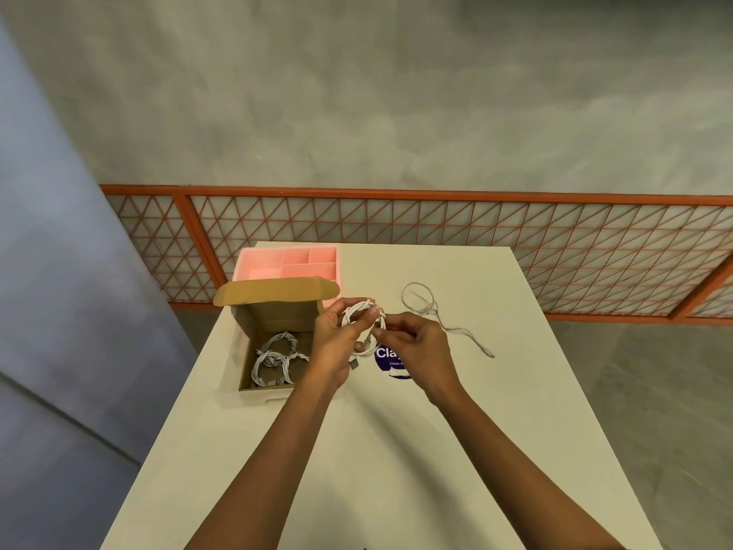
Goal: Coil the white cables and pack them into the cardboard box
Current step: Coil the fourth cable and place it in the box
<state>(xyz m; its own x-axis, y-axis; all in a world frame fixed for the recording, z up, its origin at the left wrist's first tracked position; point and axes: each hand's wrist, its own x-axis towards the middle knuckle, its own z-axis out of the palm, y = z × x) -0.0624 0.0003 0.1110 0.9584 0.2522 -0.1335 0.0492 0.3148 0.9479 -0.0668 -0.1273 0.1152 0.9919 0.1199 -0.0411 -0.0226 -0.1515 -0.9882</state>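
A: Several coiled cables [273, 357] lie in the cardboard box [277, 317], a pink tray [258, 267] behind it, a loose cable [430, 310] on the bench [357, 450].
B: Hands?
A: Left hand [337, 345] grips a white coil [354, 308] beside the box; right hand [416, 343] pinches it.

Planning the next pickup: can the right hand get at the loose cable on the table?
Likely yes: the loose cable lies uncovered beside the right hand, nothing between them, though that hand pinches the coil and must release it first.

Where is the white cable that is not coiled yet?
In the head view, the uncoiled cable lies on the table, just right of the right hand, away from the cardboard box.
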